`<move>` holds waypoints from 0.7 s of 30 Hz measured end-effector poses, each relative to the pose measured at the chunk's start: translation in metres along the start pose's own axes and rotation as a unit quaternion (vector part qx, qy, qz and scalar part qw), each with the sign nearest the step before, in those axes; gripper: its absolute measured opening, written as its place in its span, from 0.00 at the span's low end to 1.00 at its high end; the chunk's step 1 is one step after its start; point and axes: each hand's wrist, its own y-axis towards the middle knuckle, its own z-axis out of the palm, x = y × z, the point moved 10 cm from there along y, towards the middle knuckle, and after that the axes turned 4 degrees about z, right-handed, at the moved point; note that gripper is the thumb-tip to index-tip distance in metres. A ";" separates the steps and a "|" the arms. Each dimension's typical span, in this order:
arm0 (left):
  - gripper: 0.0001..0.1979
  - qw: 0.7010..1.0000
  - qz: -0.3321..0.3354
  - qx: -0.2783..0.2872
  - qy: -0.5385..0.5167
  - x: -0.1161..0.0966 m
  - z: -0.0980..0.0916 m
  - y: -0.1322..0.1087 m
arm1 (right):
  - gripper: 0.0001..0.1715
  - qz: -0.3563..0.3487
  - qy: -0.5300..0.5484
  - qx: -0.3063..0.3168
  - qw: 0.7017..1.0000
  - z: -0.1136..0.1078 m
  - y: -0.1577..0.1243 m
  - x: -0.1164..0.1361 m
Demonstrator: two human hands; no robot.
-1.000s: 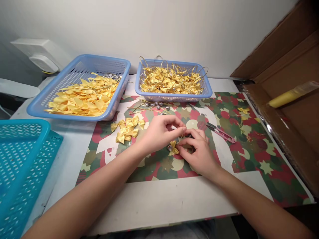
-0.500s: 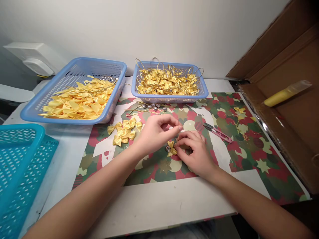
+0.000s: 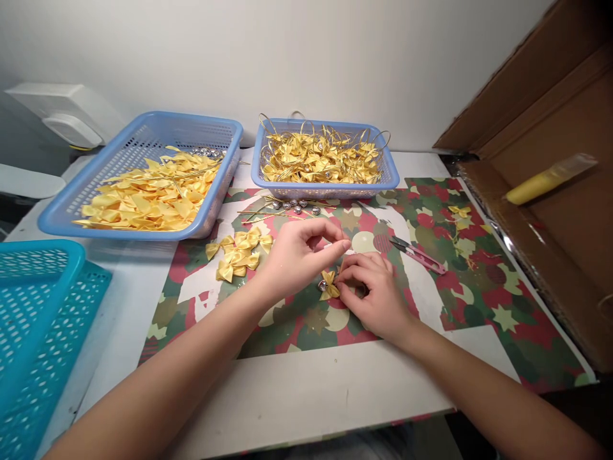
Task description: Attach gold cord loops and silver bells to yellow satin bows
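Pinched in my right hand (image 3: 371,287) is a yellow ribbon bow (image 3: 330,287), with a small silver bell (image 3: 322,285) at its left side. My left hand (image 3: 306,255) is closed above and to the left of it, thumb and forefinger pressed together; whatever sits between those fingertips is too small to make out. Several loose yellow bows (image 3: 239,252) lie left of my left hand. Beyond my hands are several silver bells (image 3: 297,207) and some gold ties (image 3: 261,216). Pink-handled thread snips (image 3: 421,257) rest to the right.
A blue basket (image 3: 211,217) of yellow bows and bells stands at the back left. Another blue basket (image 3: 325,186) holds bows with gold loops. A teal basket (image 3: 71,300) is at the near left. Cardboard (image 3: 550,115) walls the right side. Bow scraps (image 3: 460,220) lie on the patterned paper.
Both hands hold nearly the same pose, with the bow still in my right hand. The whole view has shifted very slightly.
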 end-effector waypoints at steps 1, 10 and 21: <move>0.08 1.000 0.002 -0.001 0.002 0.000 0.000 0.000 | 0.08 -0.001 -0.001 0.001 1.000 0.000 0.000 0.000; 0.07 0.997 0.055 -0.031 0.036 -0.013 -0.009 0.000 | 0.08 0.003 0.003 0.003 1.000 -0.001 0.000 0.000; 0.08 0.995 0.037 -0.080 -0.036 -0.003 -0.014 -0.002 | 0.09 -0.002 0.031 0.001 1.000 -0.003 0.000 0.000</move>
